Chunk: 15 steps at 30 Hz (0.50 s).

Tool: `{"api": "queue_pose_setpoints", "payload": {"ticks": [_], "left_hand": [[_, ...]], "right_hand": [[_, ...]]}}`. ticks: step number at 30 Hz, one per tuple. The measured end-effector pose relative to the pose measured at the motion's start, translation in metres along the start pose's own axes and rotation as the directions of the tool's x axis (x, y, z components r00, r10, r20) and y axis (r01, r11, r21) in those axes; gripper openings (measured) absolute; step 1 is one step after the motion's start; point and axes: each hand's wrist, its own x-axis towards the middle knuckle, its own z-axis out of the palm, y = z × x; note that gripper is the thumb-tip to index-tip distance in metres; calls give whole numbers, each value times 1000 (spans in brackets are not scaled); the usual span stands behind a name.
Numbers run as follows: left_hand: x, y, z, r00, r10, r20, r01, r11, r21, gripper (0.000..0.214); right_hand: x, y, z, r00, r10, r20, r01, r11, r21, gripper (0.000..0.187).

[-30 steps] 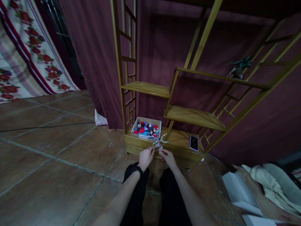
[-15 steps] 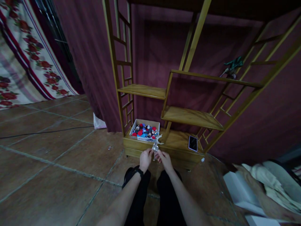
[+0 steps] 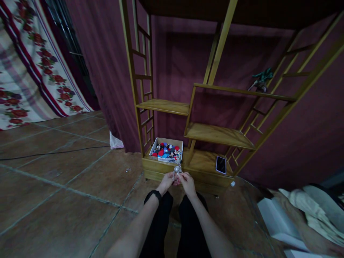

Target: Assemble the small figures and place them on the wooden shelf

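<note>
A small shiny, clear-and-silver item (image 3: 177, 169), perhaps in a clear wrapper, is pinched between both hands; its kind is too small to make out. My left hand (image 3: 167, 180), with a dark band on its wrist, grips it from the left with closed fingers. From the right, my right hand (image 3: 187, 182) closes on the same item, the two hands nearly touching. Just beyond them an open cardboard box (image 3: 155, 147) rests on the low wooden ledge. Inside lie many small red, blue, black and white pieces (image 3: 166, 152).
A wooden shelf unit (image 3: 163, 106) stands ahead against a dark red curtain (image 3: 107, 79). On its lower ledge lies a phone (image 3: 220, 165). A green ornament (image 3: 262, 79) sits higher right. White boxes (image 3: 279, 218) are at the lower right; a black cable (image 3: 59, 152) crosses the tiled floor.
My hands have come closer together around the shiny item. The pale, loose part that stuck out at its upper right no longer spreads out. The view has shifted slightly.
</note>
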Motion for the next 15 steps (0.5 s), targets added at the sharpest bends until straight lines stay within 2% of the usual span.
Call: {"api": "queue_pose_setpoints", "payload": {"ticks": [6, 10, 15], "left_hand": [[-4, 1, 3, 1000, 12, 14, -11, 999, -53, 42], [-7, -1, 6, 998, 39, -48, -42, 997, -70, 36], [-16, 2, 11, 995, 58, -87, -62, 997, -52, 33]], "right_hand": [[-4, 5, 2, 997, 66, 49, -70, 994, 86, 26], [-2, 12, -3, 993, 93, 71, -100, 990, 100, 26], [1, 20, -11, 986, 154, 62, -164, 961, 224, 28]]}}
